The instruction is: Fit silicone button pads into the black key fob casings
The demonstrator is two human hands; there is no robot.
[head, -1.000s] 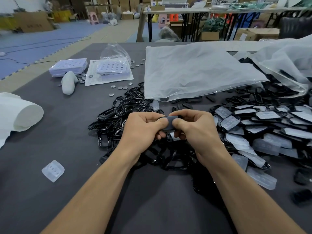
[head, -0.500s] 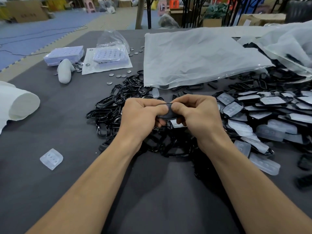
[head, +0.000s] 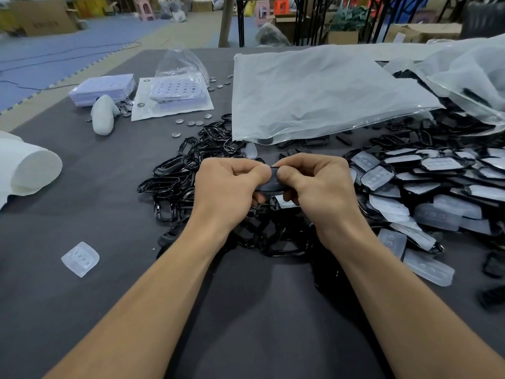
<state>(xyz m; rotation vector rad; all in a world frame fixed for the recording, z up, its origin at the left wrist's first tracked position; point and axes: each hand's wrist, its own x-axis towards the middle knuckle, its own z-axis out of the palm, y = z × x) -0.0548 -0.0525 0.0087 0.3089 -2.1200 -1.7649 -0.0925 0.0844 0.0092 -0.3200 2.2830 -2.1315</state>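
Observation:
My left hand (head: 228, 187) and my right hand (head: 314, 187) meet over the middle of the table, both gripping one black key fob casing (head: 272, 183) with thumbs pressing its top. Most of the casing is hidden by my fingers; whether a pad sits in it cannot be told. Below and behind my hands lies a heap of empty black casings (head: 191, 170). To the right spreads a pile of casings fitted with translucent silicone pads (head: 426, 187). One loose silicone pad (head: 80, 258) lies alone at the near left.
A big clear plastic bag (head: 322, 91) lies flat behind the piles, another bag (head: 470, 75) at far right. Back left hold lilac trays (head: 103, 88), a grey-white lump (head: 103, 117) and scattered coin cells (head: 191, 123). A white foam roll (head: 30, 168) sits at the left edge.
My thumbs have closed in toward each other on the casing, covering more of it. The camera has tilted down, so the scene sits higher in view.

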